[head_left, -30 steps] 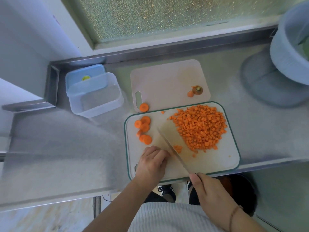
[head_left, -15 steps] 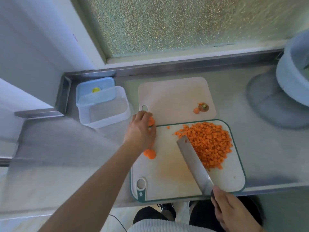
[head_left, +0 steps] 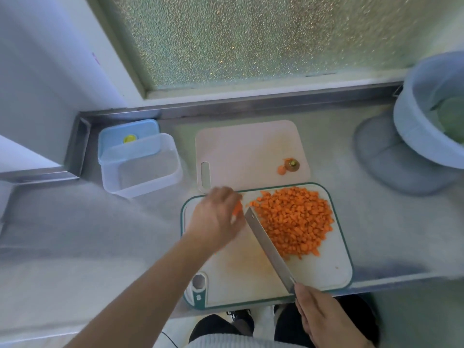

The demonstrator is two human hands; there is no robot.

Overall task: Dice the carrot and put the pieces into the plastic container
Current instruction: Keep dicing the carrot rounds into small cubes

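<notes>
A heap of diced carrot (head_left: 293,219) covers the right half of the green-rimmed cutting board (head_left: 326,275). My left hand (head_left: 216,217) hovers over the board's left part, blurred, with orange carrot slices (head_left: 237,208) showing under its fingers. My right hand (head_left: 324,320) grips the handle of a cleaver (head_left: 267,247), whose blade lies slanted beside the heap. The clear plastic container (head_left: 141,167) stands open at the back left of the counter, nothing inside.
A second, pale cutting board (head_left: 251,151) lies behind the first and carries the carrot top (head_left: 292,165) and a small scrap. The blue lid (head_left: 128,136) lies behind the container. A pale blue bowl (head_left: 431,126) stands at the right, a steel rim along the counter's back.
My left hand came back from the far edge of the board, drawing carrot slices toward the cleaver. The cleaver and my right hand stayed almost in place.
</notes>
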